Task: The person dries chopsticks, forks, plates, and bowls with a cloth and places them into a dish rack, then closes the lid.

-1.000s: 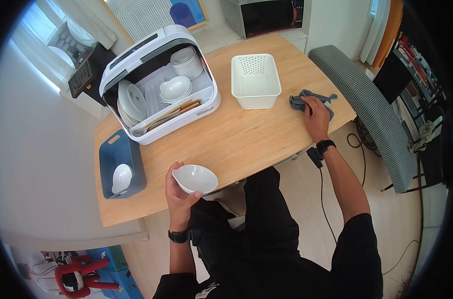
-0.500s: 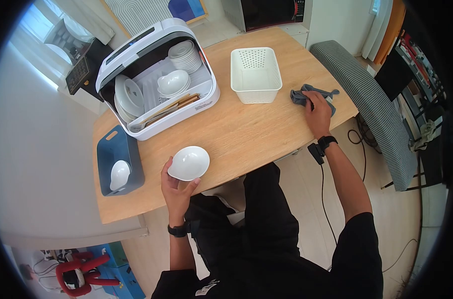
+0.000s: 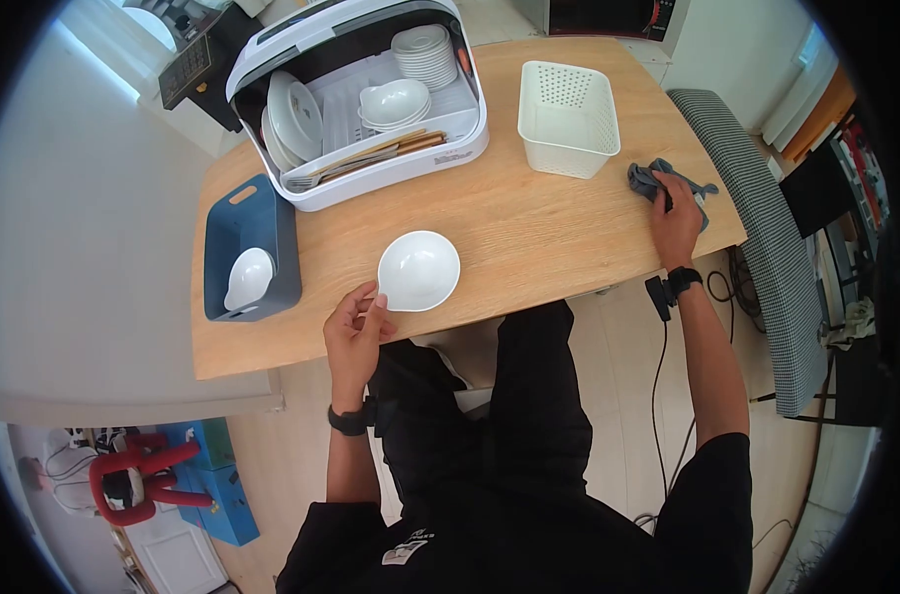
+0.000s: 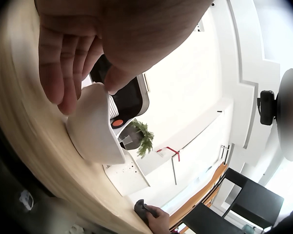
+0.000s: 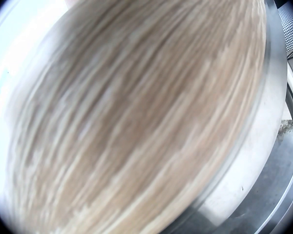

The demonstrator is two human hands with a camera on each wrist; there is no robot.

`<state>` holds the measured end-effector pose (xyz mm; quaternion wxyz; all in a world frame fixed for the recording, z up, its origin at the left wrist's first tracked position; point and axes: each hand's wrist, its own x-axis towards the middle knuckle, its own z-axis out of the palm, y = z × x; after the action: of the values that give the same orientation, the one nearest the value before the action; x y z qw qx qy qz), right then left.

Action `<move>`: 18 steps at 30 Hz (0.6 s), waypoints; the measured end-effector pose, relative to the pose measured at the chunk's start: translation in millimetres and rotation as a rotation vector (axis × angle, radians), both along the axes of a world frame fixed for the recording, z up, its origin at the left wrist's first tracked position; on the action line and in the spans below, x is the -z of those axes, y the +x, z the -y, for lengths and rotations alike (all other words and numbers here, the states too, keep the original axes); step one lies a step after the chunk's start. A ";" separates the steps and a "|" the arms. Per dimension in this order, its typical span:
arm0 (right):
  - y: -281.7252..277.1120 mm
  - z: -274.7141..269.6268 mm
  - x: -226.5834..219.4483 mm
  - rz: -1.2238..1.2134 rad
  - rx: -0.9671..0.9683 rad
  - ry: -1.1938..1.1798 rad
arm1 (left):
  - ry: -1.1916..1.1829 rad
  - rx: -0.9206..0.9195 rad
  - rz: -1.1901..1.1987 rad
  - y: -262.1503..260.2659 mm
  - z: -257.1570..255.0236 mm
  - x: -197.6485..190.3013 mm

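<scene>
A white bowl (image 3: pixel 419 270) with a small pouring lip is on the table near its front edge. My left hand (image 3: pixel 353 335) pinches it at the lip, thumb at the rim and fingers along the outside. In the left wrist view the bowl (image 4: pixel 95 127) shows from the side, close over the wood, with the left hand (image 4: pixel 95 44) at its rim. On the right of the table my right hand (image 3: pixel 676 223) grips a crumpled grey cloth (image 3: pixel 644 180), its fingers bent over it. The right wrist view shows mainly blurred wood grain.
An open white dish cabinet (image 3: pixel 391 178) holds plates, bowls and cutlery at the back left. A blue bin (image 3: pixel 287 259) with a white bowl (image 3: pixel 250 277) inside stands at left. A white perforated basket (image 3: pixel 569 158) stands at the back right. A padded bench (image 3: pixel 757 238) borders the table.
My left hand has lowered the bowl, tilting it level, and has shifted from cradling its side to its lip. The right hand stays on the cloth. The head view has shifted.
</scene>
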<state>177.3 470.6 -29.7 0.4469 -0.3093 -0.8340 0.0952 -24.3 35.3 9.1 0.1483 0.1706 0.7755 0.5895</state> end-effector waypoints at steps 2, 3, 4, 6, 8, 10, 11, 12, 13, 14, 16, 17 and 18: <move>0.1 1.1 -0.6 0.012 0.004 -0.010 | -0.028 0.016 0.041 -3.8 3.6 3.1; 0.3 1.2 -1.0 0.019 0.011 -0.017 | -0.053 0.037 0.077 -5.1 4.0 3.8; 0.5 1.2 -1.0 0.021 0.011 -0.018 | -0.054 0.037 0.079 -5.4 3.8 3.3; 0.4 0.9 -1.0 0.021 0.008 -0.017 | -0.080 0.046 0.192 -4.3 1.6 -3.7; 0.0 0.9 -0.3 0.015 0.002 -0.009 | -0.126 0.076 0.205 -4.6 -0.6 -7.8; -0.3 0.9 -1.2 0.005 -0.001 0.001 | -0.170 0.110 0.215 -6.8 -3.1 -8.7; -0.4 2.2 -2.4 0.012 0.007 -0.013 | -0.158 0.122 0.246 -8.1 -3.9 -8.0; -0.5 3.0 -3.1 0.017 0.015 -0.026 | -0.146 0.134 0.278 -9.3 -4.5 -7.0; -0.4 3.1 -3.1 0.017 0.018 -0.027 | -0.148 0.137 0.277 -10.3 -4.9 -6.1; -0.4 2.9 -2.9 0.019 0.020 -0.027 | -0.109 0.130 0.299 -11.5 -5.3 -5.2; -0.5 3.2 -3.2 0.021 0.025 -0.029 | -0.072 0.126 0.319 -13.7 -6.3 -4.6; -0.7 3.7 -4.2 0.021 0.026 -0.038 | -0.042 0.115 0.327 -14.6 -7.0 -4.6; -0.6 4.0 -4.4 0.021 0.027 -0.048 | -0.011 0.103 0.334 -15.6 -7.6 -4.7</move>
<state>176.7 466.7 -25.3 0.4318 -0.3323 -0.8319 0.1057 -39.9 42.9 13.8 0.3062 0.1089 0.7335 0.5969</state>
